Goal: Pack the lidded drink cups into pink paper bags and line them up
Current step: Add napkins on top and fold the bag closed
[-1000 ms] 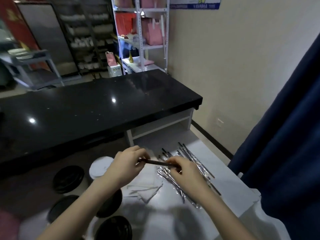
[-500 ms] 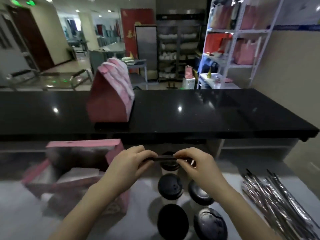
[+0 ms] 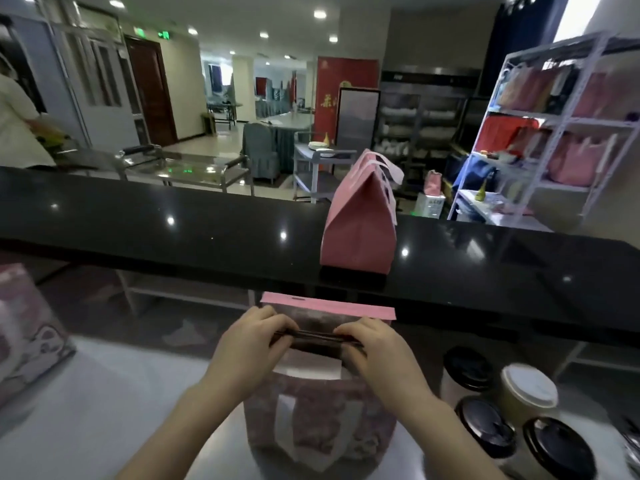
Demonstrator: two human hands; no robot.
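An open pink paper bag stands on the white worktop right in front of me. My left hand and my right hand hold the two ends of a dark wrapped straw level over the bag's mouth. A closed pink bag with white handles stands on the black counter behind. Several lidded drink cups wait at the lower right: black lids and one white lid.
The black counter runs across the view above the worktop. Another patterned pink bag is at the left edge. A person in white stands far left. Shelves with pink bags are at the right.
My view has swung left from the straw pile to the open pink bag. Both hands carried the dark straw along and now hold it over the bag's mouth.
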